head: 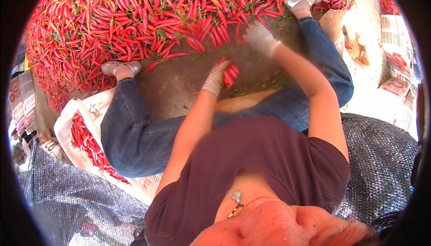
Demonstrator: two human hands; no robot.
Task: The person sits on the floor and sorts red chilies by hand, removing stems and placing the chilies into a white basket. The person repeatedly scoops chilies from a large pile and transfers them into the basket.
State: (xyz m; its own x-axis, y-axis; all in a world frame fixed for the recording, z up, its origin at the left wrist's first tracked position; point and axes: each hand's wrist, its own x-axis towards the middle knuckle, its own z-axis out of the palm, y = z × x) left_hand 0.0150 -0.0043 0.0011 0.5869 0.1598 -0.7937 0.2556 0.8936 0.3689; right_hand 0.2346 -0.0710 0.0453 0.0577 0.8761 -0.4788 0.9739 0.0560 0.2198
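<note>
My left hand (pixel 220 76), in a pale ribbed glove, is closed around a small bunch of red chili peppers (pixel 230 75) above the bare floor. The stem ends of that bunch are hidden or too small to make out. Higher and to the right is my right hand (pixel 259 37), gloved the same way and blurred by motion. It is at the near edge of a large heap of red chili peppers (pixel 111 20) with green stems; whether its fingers grip one is unclear. A few loose chilies (pixel 165 60) lie at the heap's edge.
My legs in blue jeans (pixel 128 128) spread around the dark floor (pixel 175 87). A white plastic crate (pixel 64 128) holding red chilies stands beyond my left leg. A torn paper sack (pixel 353 40) is at the right. Shade netting (pixel 373 151) lies on both sides. Green stem scraps (pixel 277 82) litter the floor.
</note>
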